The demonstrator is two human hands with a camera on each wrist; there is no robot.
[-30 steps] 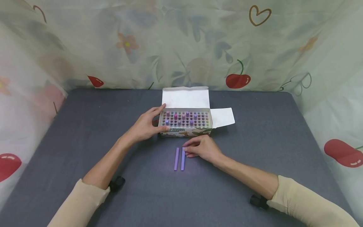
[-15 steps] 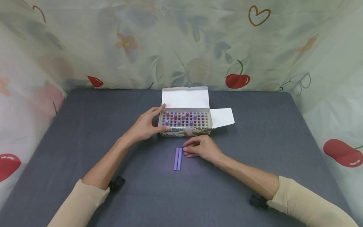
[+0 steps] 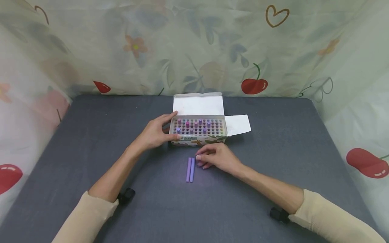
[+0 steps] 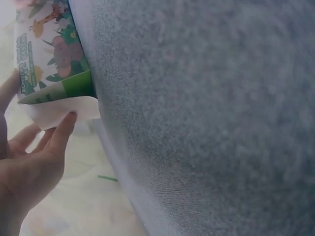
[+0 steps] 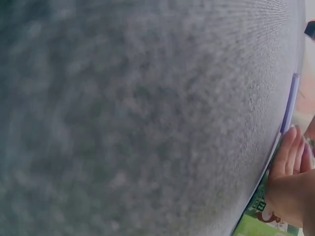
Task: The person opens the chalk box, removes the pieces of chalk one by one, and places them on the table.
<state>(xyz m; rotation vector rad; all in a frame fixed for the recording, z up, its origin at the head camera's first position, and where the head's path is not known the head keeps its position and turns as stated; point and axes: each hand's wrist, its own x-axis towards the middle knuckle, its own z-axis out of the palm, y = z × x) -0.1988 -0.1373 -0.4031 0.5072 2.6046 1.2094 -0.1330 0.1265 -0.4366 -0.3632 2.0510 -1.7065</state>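
Head view: the left hand (image 3: 155, 134) has its thumb on the front and its fingers round the back of the open box (image 3: 191, 142), gripping the near end of it; the right hand (image 3: 220, 157) is loosely bent with nothing in it, and two purple sticks (image 3: 188, 170) lie side by side just left of its fingertips; other sticks (image 3: 187, 124) poke up from the box beyond those fingers; they look like rollers, so I'd go for a light sideways touch, no jabbing.

Left wrist: the box's printed side sits between thumb and fingers, white cardboard (image 4: 59, 109) by the fingertips; steady beats tight here, cardboard probably dents.

Right wrist: one purple stick is just past the fingertips; can't tell if they touch; I'd spread any pressure lengthwise so the pair stays parallel.
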